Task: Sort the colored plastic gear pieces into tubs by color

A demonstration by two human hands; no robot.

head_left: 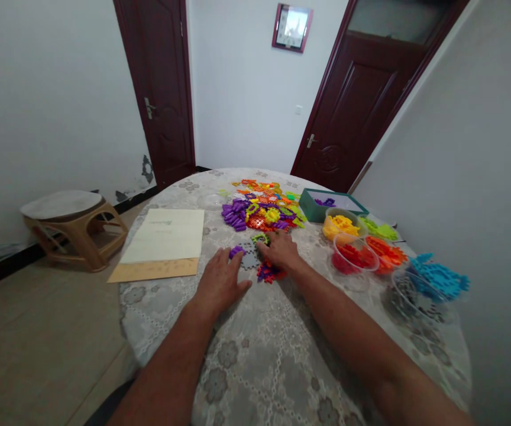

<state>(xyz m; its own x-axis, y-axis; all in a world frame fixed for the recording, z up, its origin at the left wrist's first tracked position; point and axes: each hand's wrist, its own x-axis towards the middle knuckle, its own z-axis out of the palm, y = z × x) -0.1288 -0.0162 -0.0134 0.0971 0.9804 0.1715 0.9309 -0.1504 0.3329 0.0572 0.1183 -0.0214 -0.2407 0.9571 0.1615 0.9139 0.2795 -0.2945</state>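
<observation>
My left hand (222, 279) lies low over the tablecloth, thumb spread away from the fingers, with its fingertips at a purple plastic piece (236, 251). A grey toothed plate (249, 259) lies flat between my two hands. The thumb and fingers of my right hand (282, 249) are at a lime-green gear piece (259, 238) on the far edge of that plate, and seem to pinch it. Partly under my right hand is a small cluster of red and purple pieces (269, 273).
Beyond my hands is a heap of colourful plastic pieces (273, 215). On the right stand a green box (312, 207), tubs of yellow pieces (343, 226), red pieces (356, 257) and grey pieces (408, 296), with blue pieces (442, 278). Paper (167, 236) lies left; a stool (75, 228) stands beyond.
</observation>
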